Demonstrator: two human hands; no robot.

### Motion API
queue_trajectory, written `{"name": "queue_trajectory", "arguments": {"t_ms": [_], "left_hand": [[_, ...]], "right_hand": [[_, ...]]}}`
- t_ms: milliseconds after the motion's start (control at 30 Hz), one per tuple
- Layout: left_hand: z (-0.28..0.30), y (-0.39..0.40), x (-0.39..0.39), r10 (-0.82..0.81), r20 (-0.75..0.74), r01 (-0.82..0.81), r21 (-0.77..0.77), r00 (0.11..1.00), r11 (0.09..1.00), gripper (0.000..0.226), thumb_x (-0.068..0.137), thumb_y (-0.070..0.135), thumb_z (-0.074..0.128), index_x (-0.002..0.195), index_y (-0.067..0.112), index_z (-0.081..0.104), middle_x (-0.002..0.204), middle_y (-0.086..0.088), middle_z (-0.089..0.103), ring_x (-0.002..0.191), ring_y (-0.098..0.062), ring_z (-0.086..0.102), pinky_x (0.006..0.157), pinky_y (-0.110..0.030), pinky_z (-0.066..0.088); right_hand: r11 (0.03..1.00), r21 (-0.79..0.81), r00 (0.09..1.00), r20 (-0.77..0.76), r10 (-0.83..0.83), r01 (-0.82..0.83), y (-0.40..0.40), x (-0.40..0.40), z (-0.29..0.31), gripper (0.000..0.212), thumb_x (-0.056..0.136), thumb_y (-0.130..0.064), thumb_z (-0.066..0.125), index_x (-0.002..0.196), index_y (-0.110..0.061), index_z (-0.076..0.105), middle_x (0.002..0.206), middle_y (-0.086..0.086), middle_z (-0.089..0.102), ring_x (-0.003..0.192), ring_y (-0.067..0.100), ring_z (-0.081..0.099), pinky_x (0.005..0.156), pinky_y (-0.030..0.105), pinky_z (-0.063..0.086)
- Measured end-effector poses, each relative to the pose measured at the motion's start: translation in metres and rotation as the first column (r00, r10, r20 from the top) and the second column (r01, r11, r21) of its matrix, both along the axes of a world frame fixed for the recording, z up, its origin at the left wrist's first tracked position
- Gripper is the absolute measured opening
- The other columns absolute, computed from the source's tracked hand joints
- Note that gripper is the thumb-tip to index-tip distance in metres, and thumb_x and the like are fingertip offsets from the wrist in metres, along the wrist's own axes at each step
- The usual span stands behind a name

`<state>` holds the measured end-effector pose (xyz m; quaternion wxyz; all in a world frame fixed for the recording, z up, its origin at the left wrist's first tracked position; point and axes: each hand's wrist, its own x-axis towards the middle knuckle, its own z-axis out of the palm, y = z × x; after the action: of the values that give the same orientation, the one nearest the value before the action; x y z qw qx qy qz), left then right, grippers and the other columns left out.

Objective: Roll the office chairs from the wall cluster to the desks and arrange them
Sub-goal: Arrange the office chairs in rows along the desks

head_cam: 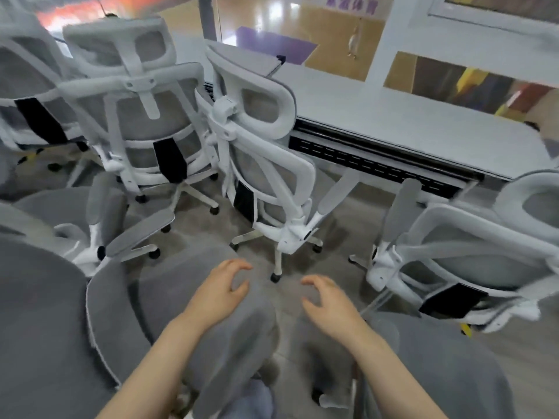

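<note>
Grey wood-look floor (348, 213) under a crowd of white-framed, grey-mesh office chairs, seen from head height. Long white desk (393, 116) across the upper right, black perforated tray (378, 164) slung beneath its front edge; glass wall (317, 31) behind, with a glossy wooden court beyond. Three high-backed chairs bunched at upper left: one at the far left edge (27, 86), one with headrest raised (136, 110), one turned sideways (266, 164) just beside the desk's end. Another chair (472, 255) at right, close to the desk, backrest toward the camera. Blurred grey seat and back cushions filling the foreground, left (45, 328), centre (211, 343) and right (438, 373). Left hand (220, 288) and right hand (329, 300) stretched forward over the gap between cushions, bare forearms, fingers curled and spread, gripping nothing. Whether the left palm touches the centre cushion: cannot tell, motion blur.
</note>
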<state>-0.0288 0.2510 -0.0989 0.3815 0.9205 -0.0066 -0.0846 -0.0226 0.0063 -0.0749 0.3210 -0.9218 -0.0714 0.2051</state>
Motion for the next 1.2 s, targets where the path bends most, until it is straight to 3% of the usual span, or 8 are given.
{"name": "queue_trajectory", "arguments": {"t_ms": [267, 400, 533, 700, 800, 933, 1067, 1200], "left_hand": [[0.018, 0.024, 0.104, -0.024, 0.069, 0.025, -0.02, 0.997, 0.999, 0.034, 0.091, 0.016, 0.06, 0.124, 0.022, 0.057, 0.13, 0.01, 0.049, 0.121, -0.004, 0.045, 0.102, -0.019, 0.033], [0.026, 0.036, 0.15, 0.029, 0.092, -0.027, -0.023, 0.995, 0.999, 0.038, 0.093, 0.019, 0.058, 0.131, 0.021, 0.052, 0.133, 0.009, 0.047, 0.12, -0.007, 0.045, 0.094, -0.004, 0.029], [0.042, 0.046, 0.208, 0.12, 0.131, -0.12, -0.004, 0.984, 0.993, 0.049, 0.093, 0.025, 0.059, 0.139, 0.023, 0.043, 0.14, 0.002, 0.046, 0.13, -0.013, 0.042, 0.107, -0.029, 0.034], [0.08, 0.05, 0.282, 0.273, 0.215, -0.275, -0.023, 0.938, 0.961, 0.06, 0.09, 0.024, 0.063, 0.142, 0.013, 0.034, 0.13, 0.003, 0.042, 0.116, -0.016, 0.048, 0.096, -0.027, 0.038], [0.091, 0.049, 0.318, 0.292, 0.25, -0.318, 0.07, 0.923, 0.946, 0.069, 0.089, 0.025, 0.064, 0.144, 0.002, 0.029, 0.145, -0.013, 0.037, 0.137, -0.028, 0.034, 0.106, -0.029, 0.029], [0.093, 0.059, 0.35, 0.236, 0.224, -0.286, 0.226, 0.946, 0.931, 0.082, 0.085, 0.034, 0.068, 0.147, 0.003, 0.024, 0.153, -0.015, 0.03, 0.142, -0.029, 0.028, 0.116, -0.04, 0.025], [0.095, 0.069, 0.371, 0.226, 0.2, -0.278, 0.29, 0.953, 0.916, 0.071, 0.078, 0.039, 0.07, 0.131, 0.004, 0.038, 0.135, -0.016, 0.045, 0.124, -0.034, 0.043, 0.102, -0.049, 0.041], [0.098, 0.063, 0.381, 0.276, 0.147, -0.305, 0.241, 0.95, 0.921, 0.07, 0.077, 0.041, 0.073, 0.132, 0.013, 0.039, 0.129, -0.009, 0.051, 0.112, -0.029, 0.053, 0.086, -0.042, 0.046]], "right_hand": [[0.996, 0.02, 0.995, 0.049, -0.091, 0.09, 0.015, 0.088, 0.012, 0.036, 0.091, -0.023, 0.057, 0.126, -0.022, 0.056, 0.129, -0.006, 0.052, 0.123, 0.011, 0.048, 0.098, 0.019, 0.034], [0.996, 0.006, 0.993, 0.076, -0.086, 0.086, 0.015, 0.14, 0.015, 0.038, 0.092, -0.024, 0.056, 0.129, -0.021, 0.055, 0.131, -0.005, 0.052, 0.121, 0.012, 0.049, 0.092, 0.015, 0.032], [0.998, 0.008, 0.979, 0.189, -0.07, 0.07, 0.023, 0.211, 0.024, 0.047, 0.091, -0.022, 0.054, 0.137, -0.022, 0.045, 0.139, 0.0, 0.045, 0.126, 0.018, 0.043, 0.095, 0.022, 0.032], [0.992, -0.119, 0.92, 0.392, 0.02, 0.029, 0.05, 0.295, 0.036, 0.058, 0.093, -0.028, 0.053, 0.145, -0.01, 0.034, 0.148, 0.008, 0.037, 0.136, 0.028, 0.03, 0.112, 0.042, 0.032], [0.973, -0.22, 0.951, 0.279, 0.135, -0.074, 0.069, 0.329, 0.033, 0.054, 0.092, -0.037, 0.051, 0.136, -0.007, 0.042, 0.138, 0.011, 0.046, 0.127, 0.033, 0.04, 0.102, 0.046, 0.039], [0.971, -0.199, 0.943, 0.276, 0.187, -0.134, 0.076, 0.341, 0.026, 0.049, 0.091, -0.052, 0.048, 0.12, -0.013, 0.053, 0.115, 0.007, 0.061, 0.105, 0.03, 0.057, 0.082, 0.046, 0.051], [0.977, -0.158, 0.94, 0.29, 0.182, -0.141, 0.064, 0.341, 0.023, 0.049, 0.093, -0.053, 0.048, 0.125, -0.016, 0.053, 0.122, 0.005, 0.062, 0.112, 0.028, 0.056, 0.087, 0.046, 0.051], [0.98, -0.124, 0.949, 0.254, 0.185, -0.158, 0.053, 0.341, 0.021, 0.057, 0.094, -0.054, 0.049, 0.141, -0.023, 0.044, 0.138, -0.001, 0.055, 0.127, 0.023, 0.049, 0.098, 0.042, 0.045]]}}
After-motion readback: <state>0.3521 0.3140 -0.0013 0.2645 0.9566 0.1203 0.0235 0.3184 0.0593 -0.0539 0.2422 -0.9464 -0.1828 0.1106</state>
